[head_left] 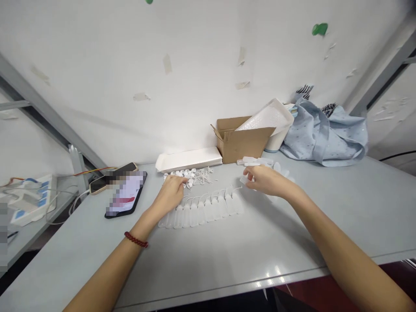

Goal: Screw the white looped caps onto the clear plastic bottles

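Observation:
My left hand [171, 190] reaches over a group of small white round pieces [191, 174] with thin white cords [205, 175] beside them. Its fingers are bent together at the near edge of the group, and what lies between the fingertips is hidden. Off to the right, my right hand [264, 178] has its thumb and fingers curled around a translucent plastic piece [243, 179]. More translucent pieces [258, 160] lie behind and beside that hand. Between my hands, several frosted flat sleeves [203, 211] form a row, thin cords trailing from their upper ends.
A white stack of flat trays [190, 159] and an open cardboard box [243, 145] stand against the wall, with a light blue bag [325, 134] to their right. Two phones, one dark-edged [126, 195] and one behind it [113, 177], lie left near a power strip [35, 199].

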The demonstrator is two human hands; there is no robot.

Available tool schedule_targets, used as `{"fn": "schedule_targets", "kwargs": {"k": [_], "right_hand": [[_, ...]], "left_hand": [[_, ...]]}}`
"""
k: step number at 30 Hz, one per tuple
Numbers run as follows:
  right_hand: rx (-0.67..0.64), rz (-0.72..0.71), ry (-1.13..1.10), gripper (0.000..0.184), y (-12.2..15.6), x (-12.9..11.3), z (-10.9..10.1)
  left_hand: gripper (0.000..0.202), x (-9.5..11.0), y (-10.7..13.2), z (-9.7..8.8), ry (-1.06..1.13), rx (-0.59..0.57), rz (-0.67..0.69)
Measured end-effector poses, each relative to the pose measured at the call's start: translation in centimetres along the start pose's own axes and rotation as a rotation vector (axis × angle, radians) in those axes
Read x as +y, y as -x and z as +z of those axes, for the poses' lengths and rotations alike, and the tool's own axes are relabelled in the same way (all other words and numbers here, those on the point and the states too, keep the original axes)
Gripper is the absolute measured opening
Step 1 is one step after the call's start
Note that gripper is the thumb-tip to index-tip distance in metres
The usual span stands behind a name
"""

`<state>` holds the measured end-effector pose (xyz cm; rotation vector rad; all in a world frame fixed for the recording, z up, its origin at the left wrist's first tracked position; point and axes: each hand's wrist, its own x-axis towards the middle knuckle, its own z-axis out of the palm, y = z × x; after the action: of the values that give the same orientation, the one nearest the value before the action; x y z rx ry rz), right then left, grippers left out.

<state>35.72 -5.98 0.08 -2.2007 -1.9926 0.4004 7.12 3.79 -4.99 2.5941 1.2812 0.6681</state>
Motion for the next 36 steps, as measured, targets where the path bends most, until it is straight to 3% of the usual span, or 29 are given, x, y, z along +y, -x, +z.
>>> {"fn": "schedule_targets", "kwargs": {"k": [4, 8, 11, 16, 18, 22, 26, 36], "right_hand": [[0.187, -0.128, -0.271, 0.040, -0.3, -0.2, 0.5], [0.307, -0.227, -0.535, 0.028, -0.3, -1.1, 1.3], [0.335, -0.208, -0.715, 0.017, -0.2, -2.0, 1.7], [0.277, -0.155, -0.978, 0.020, -0.3, -2.8, 2.4], [0.241, -0.142, -1.060, 0.024, -0.2, -3.0, 2.7], [0.137, -0.138, -1.205, 0.029, 0.2, -3.5, 2.9], [0.048, -0.147, -1.295, 0.029, 0.5, -4.1, 2.9], [-0.049, -0.143, -1.385, 0.022, 0.9, -4.7, 2.9]], "left_hand": [[0.041, -0.1, 0.0, 0.1, 0.018, -0.025, 0.002], [0.041, 0.0, 0.0, 0.2, 0.049, -0.006, -0.003], [0.041, 0.5, 0.1, -0.2, 0.079, 0.042, -0.011], [0.041, 2.5, 0.4, -1.5, 0.165, 0.140, -0.019], [0.034, 3.6, 0.7, -2.2, 0.313, 0.153, -0.065], [0.020, 5.4, 1.2, -3.2, 0.728, 0.067, -0.243], [0.016, 6.3, 1.4, -3.0, 1.012, -0.021, -0.299], [0.013, 6.5, 1.4, -2.4, 1.183, -0.083, -0.351]]}}
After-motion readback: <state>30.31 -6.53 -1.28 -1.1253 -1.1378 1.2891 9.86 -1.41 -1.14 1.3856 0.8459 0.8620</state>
